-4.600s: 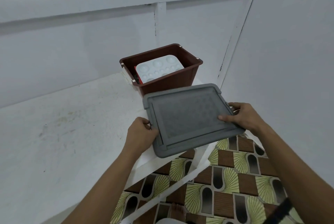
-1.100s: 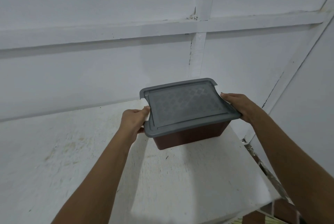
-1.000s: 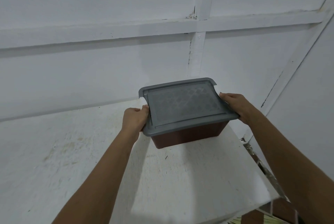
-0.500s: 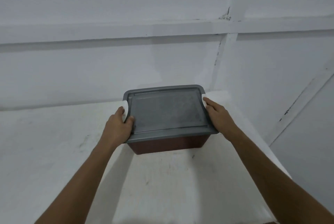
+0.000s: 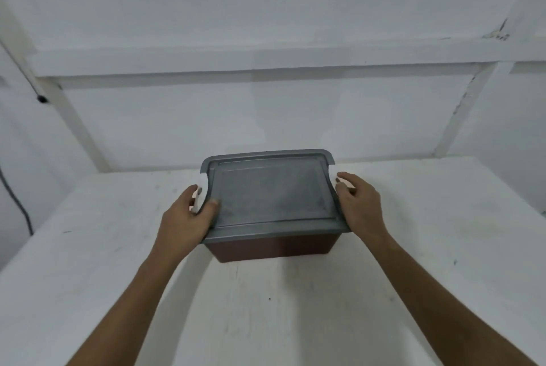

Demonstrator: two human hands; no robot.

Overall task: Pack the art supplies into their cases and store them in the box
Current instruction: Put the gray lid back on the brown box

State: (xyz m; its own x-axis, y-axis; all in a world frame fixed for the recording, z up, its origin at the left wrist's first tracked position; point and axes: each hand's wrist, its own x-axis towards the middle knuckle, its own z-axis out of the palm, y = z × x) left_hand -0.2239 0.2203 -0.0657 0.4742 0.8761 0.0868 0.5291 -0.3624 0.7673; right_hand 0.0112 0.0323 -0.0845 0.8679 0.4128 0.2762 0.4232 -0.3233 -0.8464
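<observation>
Now, box: a brown plastic storage box [image 5: 273, 249] sits on the white table [image 5: 295, 306], a little above the middle of the frame, close to the white wall behind it.
Lid: a grey lid [image 5: 271, 194] with a raised border lies flat over the box and covers its opening; nothing inside can be seen.
Latches: a white clip [image 5: 195, 203] shows at the lid's left edge and another [image 5: 344, 184] at its right edge.
Left hand: the left hand [image 5: 184, 221] grips the left end of the box, thumb laid on the lid's top, fingers curled round the white clip.
Right hand: the right hand [image 5: 359, 203] lies against the right end with fingers bent at the clip; whether they clasp it or only press it is hard to tell.
Cable: a dark cable [image 5: 17, 203] hangs down the wall at the left edge of the frame.
</observation>
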